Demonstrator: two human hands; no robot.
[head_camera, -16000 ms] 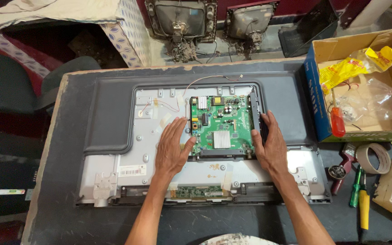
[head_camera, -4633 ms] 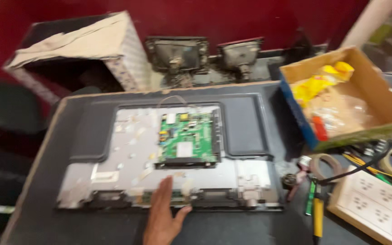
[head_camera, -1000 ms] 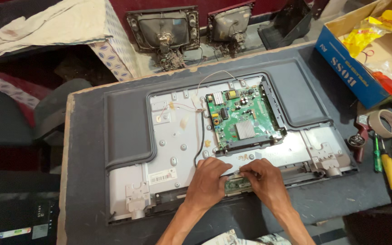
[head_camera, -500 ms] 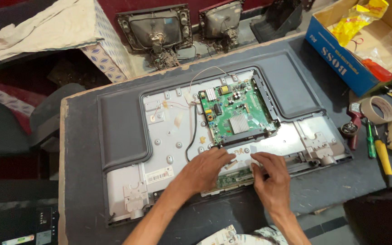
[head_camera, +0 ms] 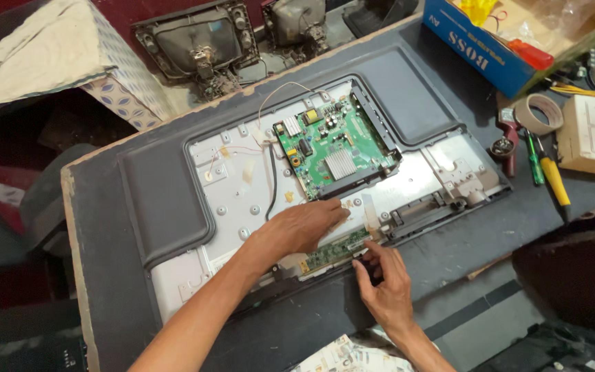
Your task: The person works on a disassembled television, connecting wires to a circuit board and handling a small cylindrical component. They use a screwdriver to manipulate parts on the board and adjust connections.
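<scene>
Opened flat-panel television (head_camera: 173, 207) lying face down on the bench, back cover off, green main board (head_camera: 335, 148) at centre of the metal chassis. Mid-way through work on the narrow green strip board (head_camera: 335, 249) along the lower edge: left hand (head_camera: 301, 226) pressed flat, fingers open, just above it; right hand (head_camera: 383, 282) pinching its right end with thumb and fingertips. Probably calling next for a gentle, even pull at that end, without flexing the strip.

Your left hand (head_camera: 304, 226) lies flat on the opened television's metal back panel (head_camera: 242, 186), just below the green circuit board (head_camera: 332, 148); your right hand (head_camera: 383, 282) pinches the narrow strip board (head_camera: 335, 249).
</scene>
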